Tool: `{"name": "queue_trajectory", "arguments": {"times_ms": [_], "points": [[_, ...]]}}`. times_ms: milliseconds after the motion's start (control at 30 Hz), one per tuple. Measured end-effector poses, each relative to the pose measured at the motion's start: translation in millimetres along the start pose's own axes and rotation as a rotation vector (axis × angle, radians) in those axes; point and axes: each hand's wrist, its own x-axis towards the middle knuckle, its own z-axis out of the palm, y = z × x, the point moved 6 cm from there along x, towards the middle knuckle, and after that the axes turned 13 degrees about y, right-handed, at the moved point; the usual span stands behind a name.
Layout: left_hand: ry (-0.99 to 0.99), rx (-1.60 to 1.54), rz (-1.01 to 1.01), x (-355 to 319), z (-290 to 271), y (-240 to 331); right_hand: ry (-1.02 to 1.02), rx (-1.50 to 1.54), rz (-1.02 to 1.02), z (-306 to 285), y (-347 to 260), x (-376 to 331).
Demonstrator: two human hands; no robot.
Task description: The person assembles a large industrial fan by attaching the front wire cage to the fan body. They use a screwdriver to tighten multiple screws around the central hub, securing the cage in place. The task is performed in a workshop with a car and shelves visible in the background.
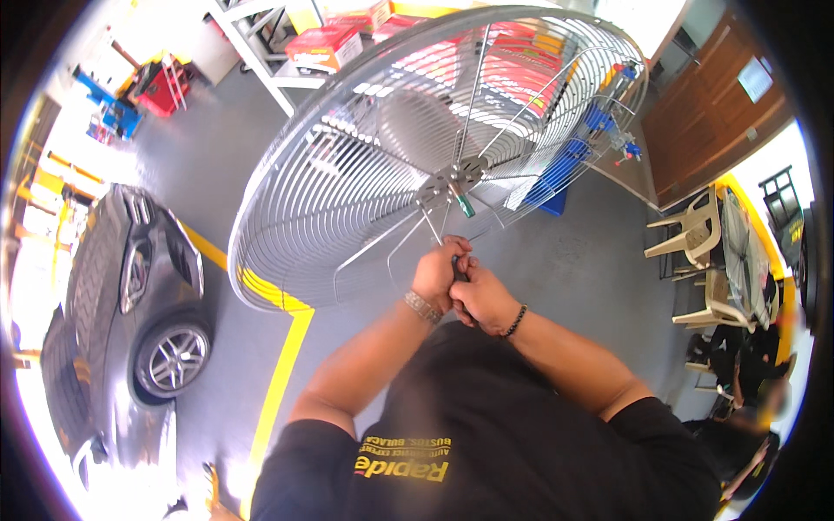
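A large round fan (365, 200) with a silver wire cage stands tilted in front of me. Its blades show through the wires, and a short shaft with a green end (464, 201) sticks out of the round hub plate. Just below the hub, before my chest, my left hand (437, 276) and my right hand (485, 298) meet with fingers curled closed. A small dark thing shows between them, mostly hidden by the fingers, and I cannot make out its kind. A metal watch (422, 306) is on my left wrist, a dark beaded bracelet (517, 319) on my right.
A dark grey car (130, 304) stands at left beyond a yellow floor line (280, 373). Red boxes (326, 48) sit on a rack behind the fan. Beige plastic chairs (691, 230) and a seated person (747, 365) are at right, near a brown wooden door (717, 104).
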Motion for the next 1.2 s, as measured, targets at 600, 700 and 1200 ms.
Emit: {"name": "queue_trajectory", "arguments": {"times_ms": [600, 700, 1200], "points": [[0.001, 0.201, 0.311, 90.2, -9.5, 1.3, 0.409, -0.812, -0.594, -69.9, 9.0, 19.9], [0.010, 0.152, 0.307, 88.9, -6.2, 2.9, 0.441, -0.871, -0.554, -64.7, 3.1, 15.2], [-0.082, 0.048, 0.288, 95.2, -9.9, 0.6, 0.610, -1.105, -0.769, -52.9, -15.7, -6.9]]}}
